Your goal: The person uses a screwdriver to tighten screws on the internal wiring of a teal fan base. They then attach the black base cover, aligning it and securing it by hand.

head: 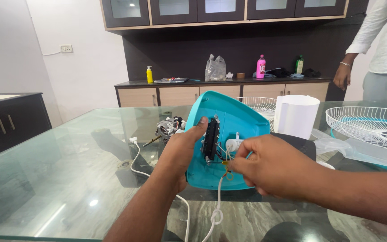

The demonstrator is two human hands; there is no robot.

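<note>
Holding at mid-frame: turquoise fan base shell tipped up on the glass worktop, open underside facing the camera. Black switch block sits inside it; white cord trails down from the wiring to lower centre. Judged partway: the motor lies apart at left and the wire grille at right, unattached. Left hand wraps the shell's left edge, thumb pressed by the switch block. Right hand has fingertips pinched on small yellow wiring.
</note>
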